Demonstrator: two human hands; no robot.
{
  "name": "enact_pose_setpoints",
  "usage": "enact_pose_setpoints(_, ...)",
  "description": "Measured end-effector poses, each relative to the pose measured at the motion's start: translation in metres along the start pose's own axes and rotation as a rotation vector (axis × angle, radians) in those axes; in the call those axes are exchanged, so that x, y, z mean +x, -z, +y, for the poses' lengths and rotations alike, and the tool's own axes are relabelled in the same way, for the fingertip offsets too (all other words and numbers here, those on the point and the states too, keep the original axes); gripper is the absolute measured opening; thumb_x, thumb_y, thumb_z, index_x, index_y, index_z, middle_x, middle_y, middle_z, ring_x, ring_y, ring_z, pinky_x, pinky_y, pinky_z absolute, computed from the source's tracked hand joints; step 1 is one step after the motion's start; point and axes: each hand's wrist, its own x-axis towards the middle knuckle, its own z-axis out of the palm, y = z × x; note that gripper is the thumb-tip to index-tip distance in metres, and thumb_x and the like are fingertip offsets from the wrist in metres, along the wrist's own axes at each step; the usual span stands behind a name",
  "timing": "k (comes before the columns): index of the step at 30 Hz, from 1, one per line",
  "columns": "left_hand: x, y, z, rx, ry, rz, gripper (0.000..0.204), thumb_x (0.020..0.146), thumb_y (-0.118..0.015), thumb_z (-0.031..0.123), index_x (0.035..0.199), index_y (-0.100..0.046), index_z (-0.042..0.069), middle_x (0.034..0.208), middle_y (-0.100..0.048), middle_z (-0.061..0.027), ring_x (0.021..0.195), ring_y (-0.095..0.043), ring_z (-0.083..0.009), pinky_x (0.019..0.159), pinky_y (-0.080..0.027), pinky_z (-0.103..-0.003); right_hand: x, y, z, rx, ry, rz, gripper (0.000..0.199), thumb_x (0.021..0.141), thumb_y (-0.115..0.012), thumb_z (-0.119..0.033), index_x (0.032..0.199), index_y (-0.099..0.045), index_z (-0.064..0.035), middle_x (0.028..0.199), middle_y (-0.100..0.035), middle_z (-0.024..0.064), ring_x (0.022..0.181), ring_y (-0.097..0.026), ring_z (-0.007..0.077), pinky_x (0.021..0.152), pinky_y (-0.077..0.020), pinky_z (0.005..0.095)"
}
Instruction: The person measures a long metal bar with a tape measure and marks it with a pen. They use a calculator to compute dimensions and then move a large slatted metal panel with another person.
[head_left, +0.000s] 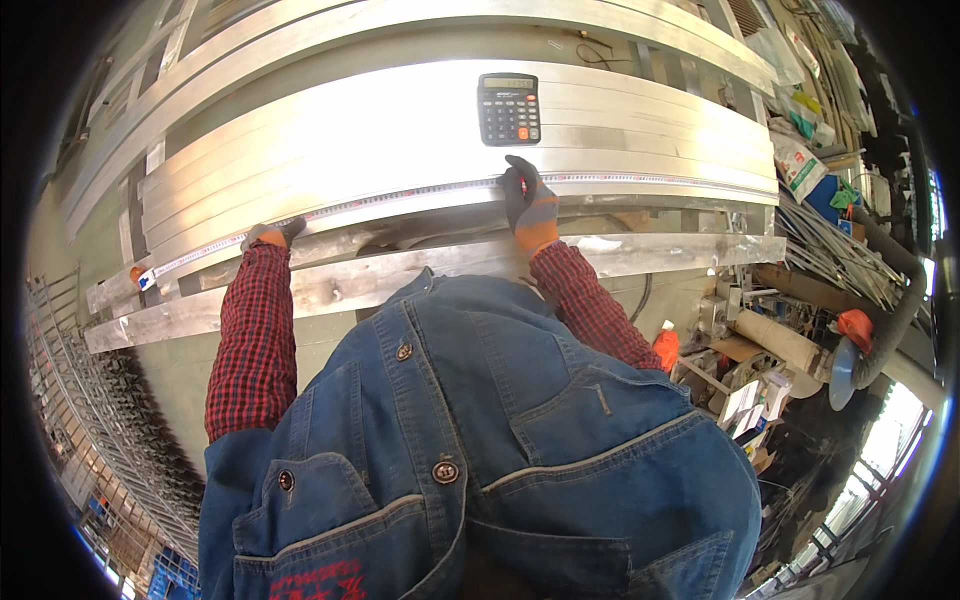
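A stack of long pale aluminium strips (330, 150) lies across the bench. A measuring tape (400, 197) runs along its near edge. My right hand (528, 203), in a grey and orange glove, rests on the tape near the middle, fingers closed around a small red marking tool. My left hand (270, 235), gloved the same, presses down on the tape further left. A black calculator (509, 108) sits on the strips just beyond my right hand. The tape's blue and orange case (141, 277) lies at the far left end.
More metal profiles (420, 25) lie beyond the stack. A lower aluminium bar (640, 254) runs along the bench front. Wire racks (90, 400) stand at the left. Boxes, rolls, bundled rods and a grey hose (890, 320) crowd the right side.
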Motion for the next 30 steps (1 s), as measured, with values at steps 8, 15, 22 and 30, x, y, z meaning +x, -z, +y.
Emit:
enact_pose_setpoints(8,0.024,-0.014,-0.014,-0.051,-0.054,0.017,0.098,0.081,-0.079,0.08,0.152,-0.068,0.014,0.15,-0.07,-0.0162,0.139,-0.064,-0.0342,0.117,-0.049,-0.042,0.054,0.016,0.019,-0.197,0.141,0.131,0.046,0.092,-0.059,-0.001,0.138,-0.065,-0.006,0.128,-0.072,0.0194,0.122,-0.066,0.0432,0.105,-0.0535,0.0512)
enact_pose_setpoints(15,0.001,-0.003,0.005,-0.014,-0.001,0.063,0.098,0.08,-0.079,0.081,0.148,-0.07,0.012,0.148,-0.071,-0.0179,0.136,-0.066,-0.0354,0.114,-0.051,-0.042,0.061,0.012,0.011,-0.375,0.107,0.108,0.045,0.094,-0.064,-0.006,0.138,-0.065,-0.007,0.12,-0.073,0.02,0.116,-0.068,0.0418,0.101,-0.0536,0.0521)
enact_pose_setpoints(22,-0.02,0.009,0.012,-0.012,0.042,0.08,0.099,0.077,-0.081,0.081,0.145,-0.072,0.01,0.146,-0.072,-0.0188,0.135,-0.068,-0.0356,0.113,-0.052,-0.042,-0.014,0.006,-0.016,-0.065,0.068,-0.087,0.036,0.102,-0.069,-0.016,0.137,-0.071,-0.0085,0.109,-0.076,0.0216,0.102,-0.073,0.0418,0.09,-0.0577,0.0492)
enact_pose_setpoints(30,-0.007,-0.005,0.003,-0.078,0.074,0.092,0.099,0.075,-0.081,0.082,0.141,-0.075,0.009,0.144,-0.073,-0.0193,0.134,-0.068,-0.0357,0.112,-0.053,-0.042,-0.035,-0.014,-0.006,-0.107,0.165,-0.302,0.027,0.106,-0.067,-0.023,0.127,-0.074,-0.0078,0.109,-0.078,0.0213,0.103,-0.076,0.0406,0.092,-0.0604,0.046)
